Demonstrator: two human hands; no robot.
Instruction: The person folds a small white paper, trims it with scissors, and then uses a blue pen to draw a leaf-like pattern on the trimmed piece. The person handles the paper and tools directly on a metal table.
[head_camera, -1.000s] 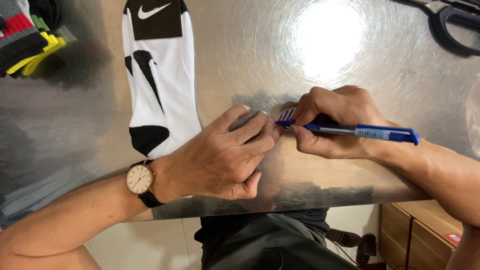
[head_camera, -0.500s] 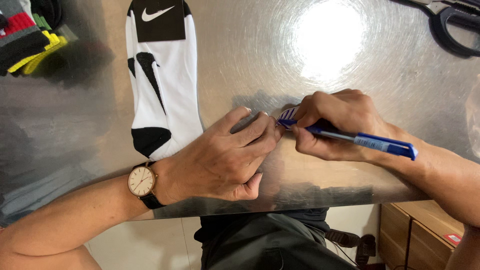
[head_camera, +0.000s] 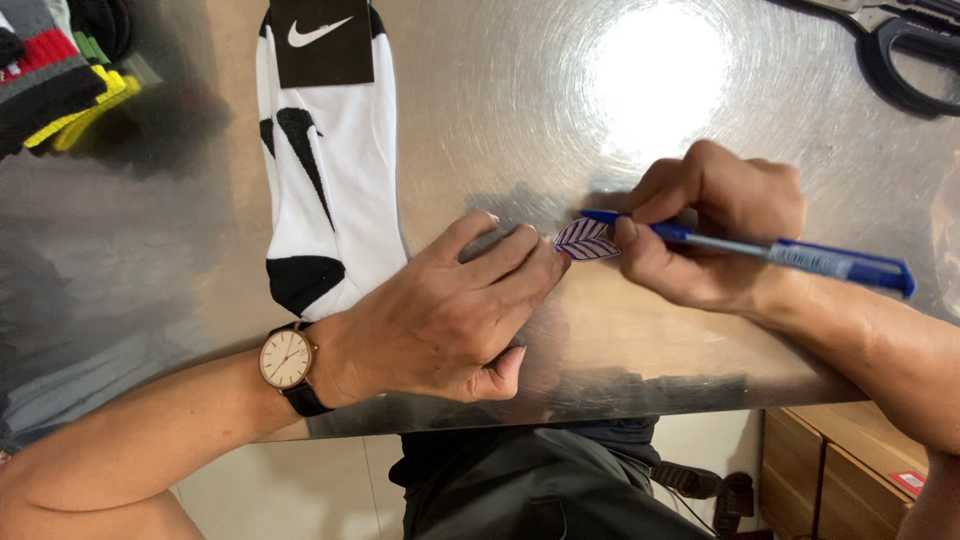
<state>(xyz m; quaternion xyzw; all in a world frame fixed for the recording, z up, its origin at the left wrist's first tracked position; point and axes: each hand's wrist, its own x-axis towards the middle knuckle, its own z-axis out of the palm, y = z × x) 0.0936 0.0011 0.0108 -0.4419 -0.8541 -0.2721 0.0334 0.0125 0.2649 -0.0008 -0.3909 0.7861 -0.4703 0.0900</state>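
**A:** Where do your hands sit right now?

**B:** My left hand (head_camera: 440, 315) lies flat-ish on the metal table (head_camera: 150, 250), fingers stretched toward two o'clock, and the fingertips pin the near end of a small leaf-shaped paper cutout (head_camera: 588, 240). It presses rather than grips; the thumb is curled under at six o'clock. My right hand (head_camera: 715, 235) is closed around a blue pen (head_camera: 790, 255), the tip meeting the cutout from three o'clock, the barrel trailing off toward four o'clock.

**A:** And the cutout itself?

**B:** Mid-table, between both hands, lying flat, already lined with blue veins. A white and black sock (head_camera: 325, 170) lies just beside my left hand at eleven o'clock, not touching the cutout.

**A:** How do you keep the lines clean?

**B:** My judgement: hold the pinning fingers close to the pen tip so the paper cannot swivel, press down without dragging, and draw short strokes from the midrib outward. The steel is slick, so light pen pressure matters; a heavy stroke could skate the piece away.

**A:** Anything else around?

**B:** Black-handled scissors (head_camera: 900, 60) at one o'clock, a stack of coloured socks (head_camera: 50, 70) at ten o'clock, both well apart. A watch (head_camera: 287, 358) is on my left wrist.
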